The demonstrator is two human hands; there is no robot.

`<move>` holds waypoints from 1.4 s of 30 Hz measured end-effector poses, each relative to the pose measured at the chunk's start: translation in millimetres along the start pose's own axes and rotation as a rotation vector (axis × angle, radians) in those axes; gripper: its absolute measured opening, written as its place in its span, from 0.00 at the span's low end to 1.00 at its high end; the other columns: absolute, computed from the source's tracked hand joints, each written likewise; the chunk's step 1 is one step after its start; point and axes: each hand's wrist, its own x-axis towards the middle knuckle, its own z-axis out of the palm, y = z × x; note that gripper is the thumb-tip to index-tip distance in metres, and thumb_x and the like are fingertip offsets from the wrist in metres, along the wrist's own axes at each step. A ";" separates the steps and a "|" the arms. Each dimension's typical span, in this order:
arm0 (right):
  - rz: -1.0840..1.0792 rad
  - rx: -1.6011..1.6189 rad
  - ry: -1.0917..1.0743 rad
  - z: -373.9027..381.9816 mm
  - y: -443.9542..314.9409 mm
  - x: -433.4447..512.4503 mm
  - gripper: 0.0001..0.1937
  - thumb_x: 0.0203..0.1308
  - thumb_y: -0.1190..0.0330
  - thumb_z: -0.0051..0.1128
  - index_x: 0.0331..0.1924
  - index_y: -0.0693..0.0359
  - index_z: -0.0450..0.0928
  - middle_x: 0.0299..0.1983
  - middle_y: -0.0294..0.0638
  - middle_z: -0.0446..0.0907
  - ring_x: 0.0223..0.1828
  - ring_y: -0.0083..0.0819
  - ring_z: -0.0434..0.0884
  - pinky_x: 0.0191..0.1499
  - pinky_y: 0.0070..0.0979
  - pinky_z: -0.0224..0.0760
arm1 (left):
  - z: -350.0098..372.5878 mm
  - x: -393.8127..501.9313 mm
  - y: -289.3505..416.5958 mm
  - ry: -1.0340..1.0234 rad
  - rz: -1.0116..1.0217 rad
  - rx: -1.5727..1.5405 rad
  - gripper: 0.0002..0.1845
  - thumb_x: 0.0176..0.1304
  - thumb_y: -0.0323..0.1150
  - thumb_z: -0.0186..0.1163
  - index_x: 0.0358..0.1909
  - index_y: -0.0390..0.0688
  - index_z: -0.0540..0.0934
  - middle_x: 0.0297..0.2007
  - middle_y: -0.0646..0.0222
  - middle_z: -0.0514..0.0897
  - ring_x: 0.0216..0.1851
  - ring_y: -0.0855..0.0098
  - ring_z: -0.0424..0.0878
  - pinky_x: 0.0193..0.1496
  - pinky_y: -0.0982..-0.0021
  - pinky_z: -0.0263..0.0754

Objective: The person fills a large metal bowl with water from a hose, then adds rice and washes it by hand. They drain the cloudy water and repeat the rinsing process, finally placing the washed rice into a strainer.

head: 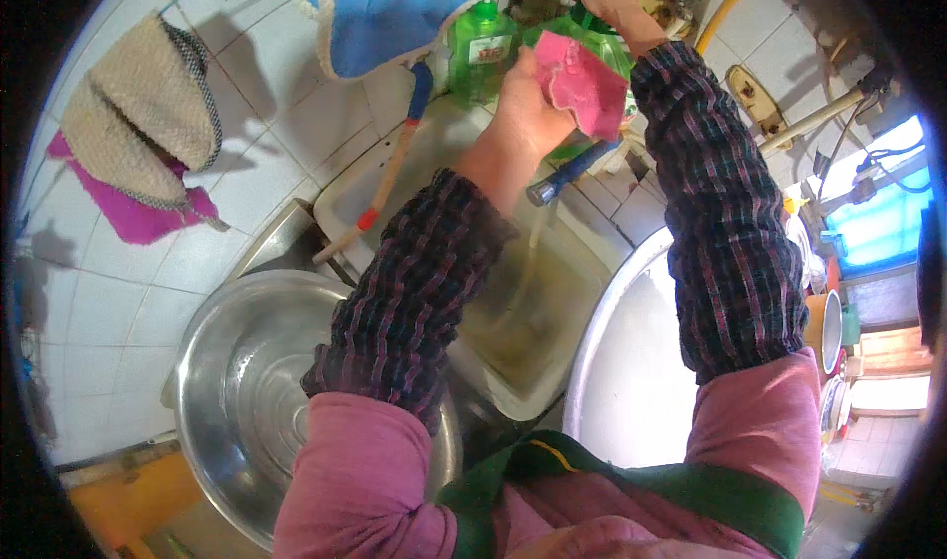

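Observation:
My left hand (521, 115) pinches a pink cloth (581, 85) between thumb and fingers, above the back of a white sink (510, 400). Behind the cloth stands a large green bottle (551, 35), partly covered by it. My right hand (610, 0) is closed over this bottle's dark green top (588, 20); some fingers are hidden. Just left is a second green bottle (484, 48) with a pump top and a label. Below the cloth, a blue tap hose with a metal end (545, 191) lets a thin stream of water fall into the sink.
A metal basin (244, 381) stands left of the sink, a large pale basin (629, 359) right. A taped wooden stick (392, 167) leans over the sink's left rim. A blue cloth (399, 19) and beige cloths (148, 107) hang by the tiled wall. Pipes (814, 122) run at right.

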 end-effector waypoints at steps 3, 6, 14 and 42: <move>-0.026 -0.010 -0.006 4.5 10.6 6.3 0.16 0.62 0.63 0.38 0.46 0.59 0.76 0.45 0.53 0.77 0.47 0.49 0.76 0.49 0.41 0.68 | 7.8 -9.8 0.9 0.028 0.008 -0.007 0.29 0.70 0.55 0.32 0.52 0.42 0.69 0.53 0.61 0.73 0.57 0.58 0.68 0.61 0.49 0.58; -0.092 -0.038 -0.022 3.3 22.9 19.8 0.16 0.62 0.63 0.38 0.47 0.59 0.76 0.45 0.54 0.77 0.47 0.50 0.76 0.49 0.41 0.68 | 10.6 -32.7 7.3 -0.053 0.113 0.144 0.28 0.70 0.54 0.32 0.53 0.42 0.69 0.54 0.61 0.73 0.57 0.57 0.68 0.62 0.49 0.58; 0.028 -0.149 0.009 -28.9 8.7 11.3 0.21 0.66 0.61 0.30 0.57 0.59 0.68 0.49 0.57 0.75 0.50 0.55 0.74 0.52 0.43 0.67 | 21.0 -181.4 51.3 0.118 0.142 0.094 0.23 0.69 0.49 0.41 0.55 0.42 0.69 0.52 0.62 0.76 0.53 0.60 0.73 0.58 0.56 0.66; 0.235 0.805 -0.407 -362.4 -217.9 -588.5 0.13 0.62 0.72 0.50 0.49 0.65 0.76 0.51 0.43 0.76 0.57 0.31 0.71 0.60 0.29 0.59 | 50.8 -698.9 40.6 0.959 0.383 1.599 0.20 0.57 0.32 0.63 0.49 0.33 0.76 0.44 0.59 0.81 0.45 0.73 0.79 0.51 0.75 0.70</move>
